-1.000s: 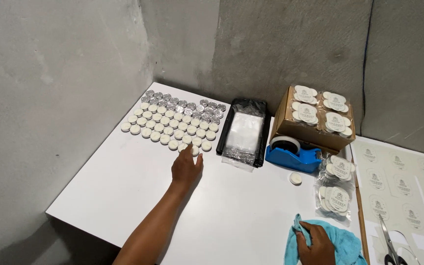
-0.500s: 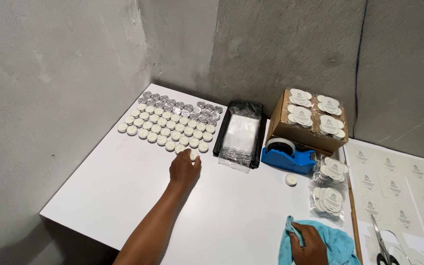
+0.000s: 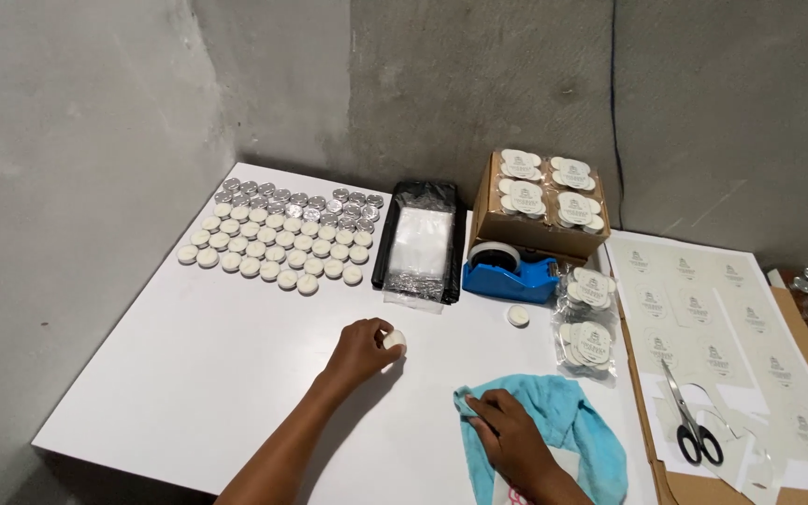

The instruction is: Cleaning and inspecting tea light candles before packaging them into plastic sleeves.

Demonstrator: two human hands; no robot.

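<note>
Fingers [image 3: 387, 340] of the left hand [image 3: 359, 348] pinch one small white disc [image 3: 395, 339] low over the surface [image 3: 189, 374], while the right hand [image 3: 507, 432] presses flat on a blue cloth [image 3: 577, 425], gripping nothing. Judging by the layout, most of the work lies ahead: rows of white discs [image 3: 273, 251] and silver lids [image 3: 296, 201] wait farther back, one loose disc [image 3: 517, 315] near the tape dispenser [image 3: 512, 273]. Bare grey concrete walls [image 3: 479, 84] close the corner
</note>
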